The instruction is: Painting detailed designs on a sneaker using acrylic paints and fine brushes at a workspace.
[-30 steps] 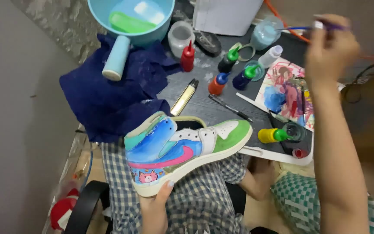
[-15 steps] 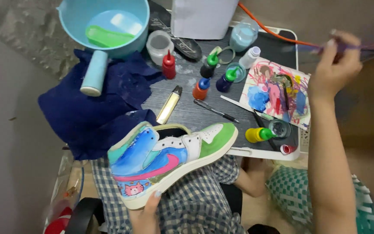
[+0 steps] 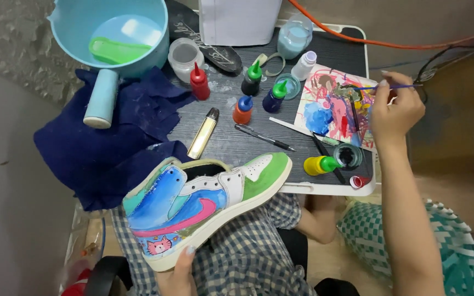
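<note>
Presently, all places given relative to the painted shoe.

Surface (image 3: 325,52): dark ribbed tray-top with pale rim, beyond the shoe; carries the paints within arm's reach.

Blue cloth (image 3: 105,148): crumpled, dark navy, beyond and left of the shoe; partly under the basin, seemingly there for wiping.

Basin (image 3: 111,33): light blue, handled, far beyond-left of the shoe; holds water and a green object.

Painted shoe (image 3: 209,208): high-top, blue and green panels, pink stripe, small pink cat at the heel; propped on the checked lap, toe resting on the surface rim, side turned up so the painted face shows.

Paper palette (image 3: 333,104): sheet smeared with pink, blue and yellow, beyond-right of the shoe; serves for mixing.

Right hand (image 3: 393,112): raised over the palette's right edge; fingers pinched closed on a thin brush (image 3: 382,86), tip pointing toward the paper.

Left hand (image 3: 179,274): beneath the shoe's heel; fingers curled under the sole, steadying it.

Squeeze bottles: red (image 3: 199,82), orange (image 3: 242,109), two dark green-capped (image 3: 252,78), yellow lying down (image 3: 319,164); clustered beyond the shoe.

Pen (image 3: 264,137): black, just beyond the toe, lying flat.
</note>
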